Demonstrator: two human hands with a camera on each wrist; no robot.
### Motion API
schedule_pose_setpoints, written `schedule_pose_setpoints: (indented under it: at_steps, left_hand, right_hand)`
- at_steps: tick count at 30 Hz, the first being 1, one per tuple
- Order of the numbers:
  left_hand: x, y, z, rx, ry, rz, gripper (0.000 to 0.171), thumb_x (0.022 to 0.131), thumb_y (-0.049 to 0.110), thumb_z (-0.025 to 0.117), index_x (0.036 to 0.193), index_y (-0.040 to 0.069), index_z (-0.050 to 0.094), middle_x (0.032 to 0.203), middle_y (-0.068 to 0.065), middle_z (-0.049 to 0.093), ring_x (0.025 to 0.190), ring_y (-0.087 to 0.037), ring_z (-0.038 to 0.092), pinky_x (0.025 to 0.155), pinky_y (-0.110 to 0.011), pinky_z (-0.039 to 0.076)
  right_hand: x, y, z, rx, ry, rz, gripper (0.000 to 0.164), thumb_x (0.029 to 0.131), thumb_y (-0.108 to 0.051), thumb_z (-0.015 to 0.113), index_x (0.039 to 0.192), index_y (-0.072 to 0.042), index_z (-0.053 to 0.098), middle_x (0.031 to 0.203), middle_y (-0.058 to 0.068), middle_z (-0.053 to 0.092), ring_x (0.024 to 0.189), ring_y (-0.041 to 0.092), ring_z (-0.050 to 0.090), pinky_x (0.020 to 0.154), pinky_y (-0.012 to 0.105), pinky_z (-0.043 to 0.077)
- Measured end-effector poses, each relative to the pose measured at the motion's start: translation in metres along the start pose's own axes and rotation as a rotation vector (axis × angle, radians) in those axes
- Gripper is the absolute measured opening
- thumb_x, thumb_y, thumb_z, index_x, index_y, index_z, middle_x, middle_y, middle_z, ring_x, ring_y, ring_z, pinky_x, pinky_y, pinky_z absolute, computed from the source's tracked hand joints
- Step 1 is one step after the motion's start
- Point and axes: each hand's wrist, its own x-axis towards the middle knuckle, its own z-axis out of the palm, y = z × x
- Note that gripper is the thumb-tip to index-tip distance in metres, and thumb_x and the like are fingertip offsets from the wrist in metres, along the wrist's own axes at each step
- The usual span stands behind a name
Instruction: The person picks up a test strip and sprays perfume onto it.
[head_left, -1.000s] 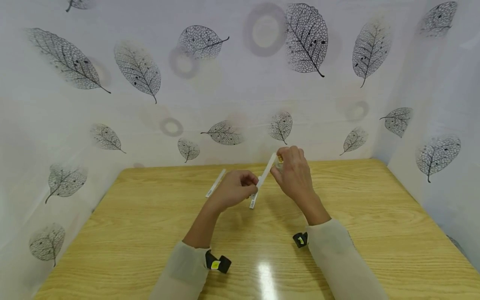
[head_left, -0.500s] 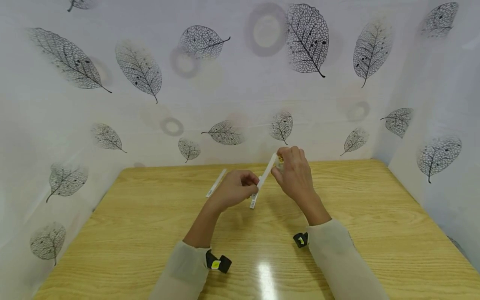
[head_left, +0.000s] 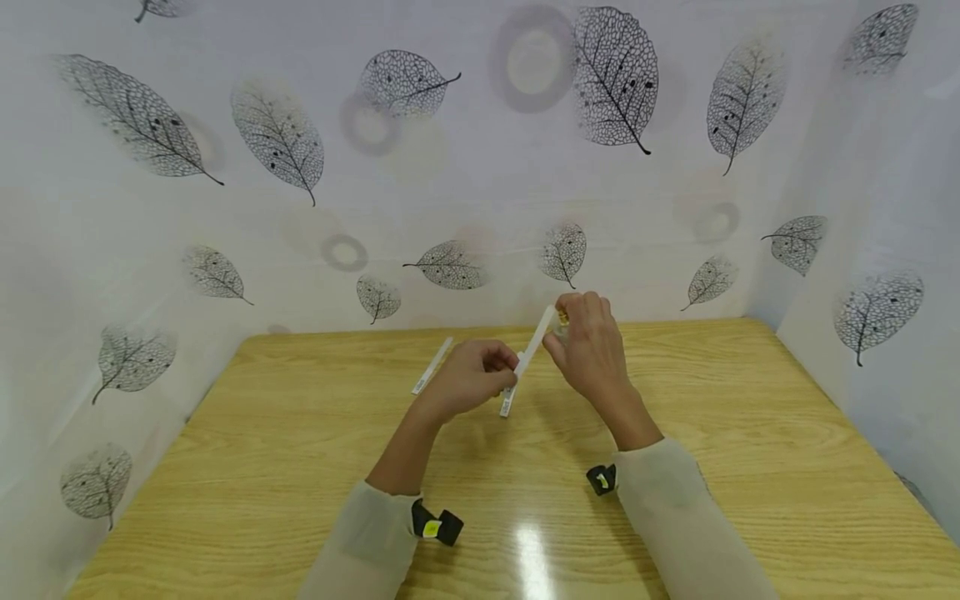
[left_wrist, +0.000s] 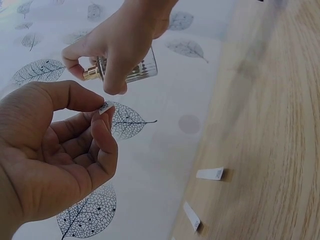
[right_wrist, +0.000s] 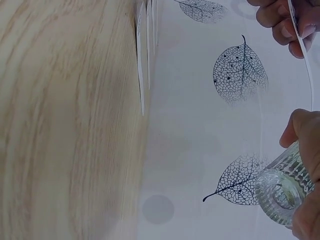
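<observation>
My left hand (head_left: 468, 379) pinches the lower end of a white paper test strip (head_left: 536, 337) between thumb and forefinger. The strip slants up to the right, its top close to the sprayer. In the left wrist view its printed end (left_wrist: 105, 106) shows at the fingertips. My right hand (head_left: 592, 346) grips a clear ribbed glass perfume bottle (left_wrist: 145, 70), a finger on its gold spray top (left_wrist: 91, 73). The bottle's thick base (right_wrist: 280, 196) shows in the right wrist view. Whether the sprayer is pressed down, I cannot tell.
On the wood-grain table (head_left: 300, 467) lie more white strips: one strip (head_left: 431, 367) left of my left hand, another strip (head_left: 506, 406) under the held one. A leaf-printed cloth (head_left: 480, 167) stands behind the table and along both sides.
</observation>
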Motion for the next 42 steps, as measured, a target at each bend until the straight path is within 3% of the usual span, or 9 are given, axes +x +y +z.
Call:
schedule_pose_setpoints:
  at_steps: [8, 10, 15, 22, 32, 42]
  left_hand:
    - [0.001, -0.003, -0.001, -0.018, 0.002, 0.004, 0.013, 0.096, 0.007, 0.063, 0.105, 0.001, 0.07, 0.089, -0.008, 0.067, 0.082, -0.034, 0.063, 0.066, -0.035, 0.054]
    - [0.0, -0.004, -0.003, -0.015, 0.014, -0.002, 0.013, 0.096, 0.008, 0.063, 0.105, 0.002, 0.07, 0.089, -0.007, 0.068, 0.081, -0.033, 0.064, 0.064, -0.034, 0.053]
    - [-0.002, -0.003, -0.012, -0.037, 0.05, -0.003, 0.013, 0.095, 0.008, 0.064, 0.105, 0.003, 0.071, 0.088, -0.008, 0.068, 0.074, -0.027, 0.061, 0.056, -0.031, 0.049]
    - [-0.005, -0.004, -0.031, -0.06, 0.087, 0.002, 0.016, 0.096, 0.008, 0.064, 0.109, 0.001, 0.07, 0.094, -0.014, 0.069, 0.084, -0.04, 0.063, 0.067, -0.031, 0.054]
    - [-0.013, -0.017, -0.076, 0.052, 0.126, -0.056, 0.021, 0.097, 0.01, 0.061, 0.116, 0.002, 0.069, 0.1, -0.015, 0.069, 0.083, -0.03, 0.064, 0.071, -0.035, 0.056]
    - [-0.027, -0.042, -0.112, 0.246, 0.122, -0.13, 0.028, 0.098, 0.011, 0.059, 0.121, -0.002, 0.066, 0.099, -0.015, 0.068, 0.081, -0.028, 0.063, 0.067, -0.038, 0.053]
  right_hand:
    - [0.0, 0.001, -0.001, -0.028, -0.011, 0.007, 0.044, 0.082, 0.0, 0.07, 0.118, -0.006, 0.045, 0.091, 0.016, 0.05, 0.073, 0.034, 0.044, 0.059, 0.036, 0.036]
    - [0.0, 0.001, -0.002, -0.037, -0.009, 0.003, 0.045, 0.081, 0.001, 0.069, 0.118, -0.007, 0.044, 0.09, 0.015, 0.049, 0.072, 0.033, 0.043, 0.058, 0.036, 0.034]
    - [0.001, 0.0, -0.002, -0.058, -0.007, -0.01, 0.048, 0.081, 0.0, 0.071, 0.119, -0.009, 0.044, 0.089, 0.015, 0.047, 0.071, 0.032, 0.041, 0.057, 0.037, 0.033]
    - [0.002, 0.001, -0.002, -0.093, -0.004, 0.003, 0.048, 0.081, -0.002, 0.072, 0.12, -0.011, 0.045, 0.089, 0.015, 0.048, 0.068, 0.03, 0.039, 0.056, 0.039, 0.028]
    - [0.001, 0.001, -0.004, -0.091, -0.02, 0.026, 0.048, 0.084, -0.005, 0.071, 0.122, -0.012, 0.044, 0.094, 0.017, 0.052, 0.073, 0.034, 0.044, 0.06, 0.043, 0.031]
    - [0.0, 0.001, -0.003, -0.086, -0.014, 0.041, 0.051, 0.081, -0.005, 0.075, 0.121, -0.013, 0.043, 0.092, 0.016, 0.052, 0.073, 0.034, 0.044, 0.061, 0.042, 0.03]
